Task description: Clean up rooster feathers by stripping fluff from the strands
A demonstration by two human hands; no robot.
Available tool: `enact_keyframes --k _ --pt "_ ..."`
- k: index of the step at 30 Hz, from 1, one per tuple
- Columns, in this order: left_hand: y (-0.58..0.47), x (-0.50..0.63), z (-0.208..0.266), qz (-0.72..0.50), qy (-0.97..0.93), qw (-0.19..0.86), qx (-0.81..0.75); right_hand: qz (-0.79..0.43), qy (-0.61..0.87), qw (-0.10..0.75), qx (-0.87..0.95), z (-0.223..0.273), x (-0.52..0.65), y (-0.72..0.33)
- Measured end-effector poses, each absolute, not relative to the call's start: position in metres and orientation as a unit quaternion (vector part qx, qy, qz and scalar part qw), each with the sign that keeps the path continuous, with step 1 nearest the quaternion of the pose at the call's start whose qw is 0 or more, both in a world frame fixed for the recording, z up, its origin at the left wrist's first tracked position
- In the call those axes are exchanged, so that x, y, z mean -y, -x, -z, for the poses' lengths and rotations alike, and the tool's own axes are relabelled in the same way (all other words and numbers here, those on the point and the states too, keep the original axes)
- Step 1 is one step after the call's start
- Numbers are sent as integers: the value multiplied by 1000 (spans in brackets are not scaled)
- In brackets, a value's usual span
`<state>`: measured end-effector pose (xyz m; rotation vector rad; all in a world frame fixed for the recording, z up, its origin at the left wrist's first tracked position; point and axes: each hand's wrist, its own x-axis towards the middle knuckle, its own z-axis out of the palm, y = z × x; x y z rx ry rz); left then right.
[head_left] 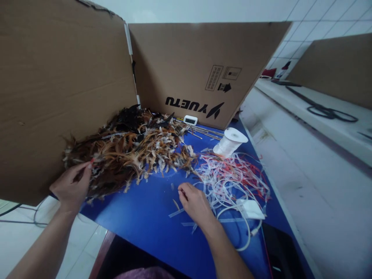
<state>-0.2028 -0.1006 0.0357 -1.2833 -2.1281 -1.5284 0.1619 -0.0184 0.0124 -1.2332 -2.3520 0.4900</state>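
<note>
My left hand is at the left end of a large heap of brown, black and whitish feathers. Its thumb and fingertips pinch a feather with a small red bit at its base. Over the blue table, my right hand is closed with curled fingers. Anything inside it is hidden. Just right of that hand lies a tangle of white and red ribbon strips. Behind the tangle stands a white spool.
Cardboard panels wall the table's left and back. Thin sticks and a small white digital display lie by the back panel. A white adapter with its cable and a dark phone occupy the right side.
</note>
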Motion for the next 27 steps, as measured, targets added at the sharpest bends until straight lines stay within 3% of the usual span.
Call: enact_keyframes --k 3,7,16,21,24,27 --pt "212 98 -24 415 505 224 723 -174 450 209 850 -13 18 -161" --pt "213 96 -15 365 539 307 695 -174 449 197 854 -13 19 -160" --pt "196 106 -31 359 493 323 724 -181 452 190 853 -15 19 -161" --pt "199 102 -30 304 576 378 658 -176 453 188 853 -15 19 -161" --pt "202 95 -28 257 612 371 650 -169 455 184 854 -14 19 -160" --pt "203 88 -31 285 614 350 648 -167 455 184 855 -14 19 -160"
